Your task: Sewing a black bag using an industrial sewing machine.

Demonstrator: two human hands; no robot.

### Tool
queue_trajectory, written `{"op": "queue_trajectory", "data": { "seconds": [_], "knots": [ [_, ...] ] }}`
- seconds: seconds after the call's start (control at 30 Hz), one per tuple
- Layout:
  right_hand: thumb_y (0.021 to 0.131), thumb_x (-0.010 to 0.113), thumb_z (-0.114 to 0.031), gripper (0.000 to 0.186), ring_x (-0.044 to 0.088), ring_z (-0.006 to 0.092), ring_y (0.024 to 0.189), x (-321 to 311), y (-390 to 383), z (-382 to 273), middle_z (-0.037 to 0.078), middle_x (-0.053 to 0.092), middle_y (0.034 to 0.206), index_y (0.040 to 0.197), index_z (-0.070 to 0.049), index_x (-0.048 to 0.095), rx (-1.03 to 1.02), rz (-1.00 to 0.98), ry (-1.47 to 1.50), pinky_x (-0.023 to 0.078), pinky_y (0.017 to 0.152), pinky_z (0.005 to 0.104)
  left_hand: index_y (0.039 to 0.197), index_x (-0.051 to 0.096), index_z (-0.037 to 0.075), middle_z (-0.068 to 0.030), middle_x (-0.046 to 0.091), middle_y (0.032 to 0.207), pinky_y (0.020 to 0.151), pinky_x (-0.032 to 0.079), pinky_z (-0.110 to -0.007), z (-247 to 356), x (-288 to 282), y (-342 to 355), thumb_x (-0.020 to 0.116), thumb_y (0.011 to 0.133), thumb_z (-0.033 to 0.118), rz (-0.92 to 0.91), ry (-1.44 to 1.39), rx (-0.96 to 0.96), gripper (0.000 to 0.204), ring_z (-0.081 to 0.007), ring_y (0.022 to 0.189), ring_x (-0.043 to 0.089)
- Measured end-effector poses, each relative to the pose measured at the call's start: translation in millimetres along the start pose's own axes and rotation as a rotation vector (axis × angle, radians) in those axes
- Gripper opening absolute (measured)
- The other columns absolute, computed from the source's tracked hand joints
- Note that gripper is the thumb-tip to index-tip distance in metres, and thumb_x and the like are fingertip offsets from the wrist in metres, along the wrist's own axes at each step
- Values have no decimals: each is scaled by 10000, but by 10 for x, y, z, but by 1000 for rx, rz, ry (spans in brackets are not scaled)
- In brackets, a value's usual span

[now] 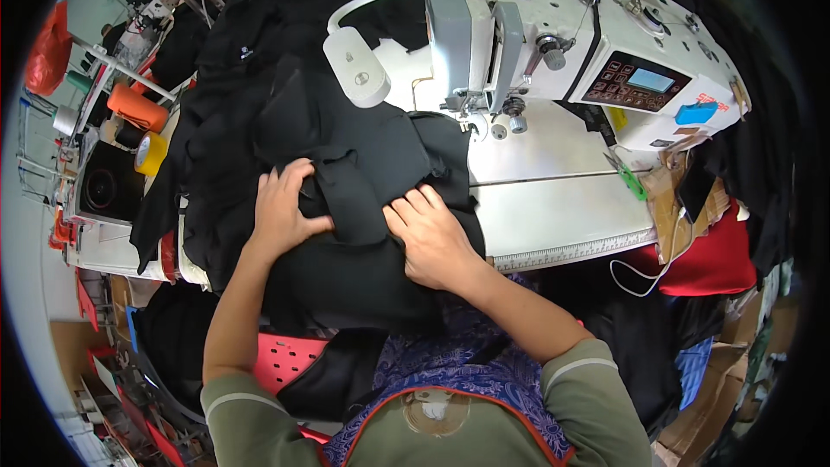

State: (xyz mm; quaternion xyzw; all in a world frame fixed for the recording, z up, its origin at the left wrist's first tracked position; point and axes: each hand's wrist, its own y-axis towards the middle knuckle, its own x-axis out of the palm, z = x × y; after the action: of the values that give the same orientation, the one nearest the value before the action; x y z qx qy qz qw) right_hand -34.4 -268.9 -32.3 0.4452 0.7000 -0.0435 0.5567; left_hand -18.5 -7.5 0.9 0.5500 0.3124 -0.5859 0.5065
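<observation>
Black fabric [354,199] lies bunched and layered over the table, left of a white sewing machine [536,52]. My left hand [284,212] rests on it with thumb and fingers apart, beside a folded strip of the same cloth. At the right edge of a smooth black panel [389,156], my right hand [428,233] has its fingers curled and pressed into the cloth, gripping it. The fabric's right edge reaches close to the machine's needle area [475,121]. Layers under both hands are hidden.
Green-handled snips [631,180] lie on the right, near a dark phone [696,190] and a white cable. A ruler strip [579,251] runs along the table's front edge. A white lamp [359,69] hangs over the cloth. Thread cones [137,108] and yellow tape [151,154] stand left.
</observation>
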Motion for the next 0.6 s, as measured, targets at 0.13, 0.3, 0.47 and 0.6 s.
{"op": "queue_trajectory", "data": {
  "seconds": [0.13, 0.3, 0.47, 0.6],
  "knots": [
    [635, 634, -91, 379, 511, 294, 1002, 132, 172, 89, 112, 556, 996, 999, 14, 638, -31, -20, -97, 422, 919, 405, 1207, 587, 83, -110, 681, 1034, 747, 511, -369, -148, 119, 286, 845, 560, 129, 91, -117, 158, 698, -323, 800, 630],
    [659, 634, -76, 144, 600, 297, 810, 259, 201, 160, 126, 599, 880, 798, -41, 623, 90, 10, 17, 501, 727, 364, 1031, 644, 77, -110, 688, 924, 649, 508, -397, -329, 45, 496, 745, 551, 15, 94, 158, 440, 494, -314, 755, 657],
    [687, 664, -144, 151, 617, 336, 818, -126, 204, 43, 154, 607, 862, 792, -57, 599, -49, -653, 20, 503, 701, 402, 1001, 644, 81, -117, 676, 874, 628, 495, -414, -384, -337, 1209, 715, 595, 41, 375, 286, 414, 415, -321, 717, 639],
    [671, 622, -89, 159, 614, 311, 1019, 595, -144, 219, 166, 662, 903, 816, -65, 683, -264, -12, 176, 469, 863, 447, 873, 569, 105, -90, 627, 790, 630, 509, -392, -394, 250, 1422, 775, 638, 114, 259, 398, 393, 312, -300, 713, 644]
  ]
}}
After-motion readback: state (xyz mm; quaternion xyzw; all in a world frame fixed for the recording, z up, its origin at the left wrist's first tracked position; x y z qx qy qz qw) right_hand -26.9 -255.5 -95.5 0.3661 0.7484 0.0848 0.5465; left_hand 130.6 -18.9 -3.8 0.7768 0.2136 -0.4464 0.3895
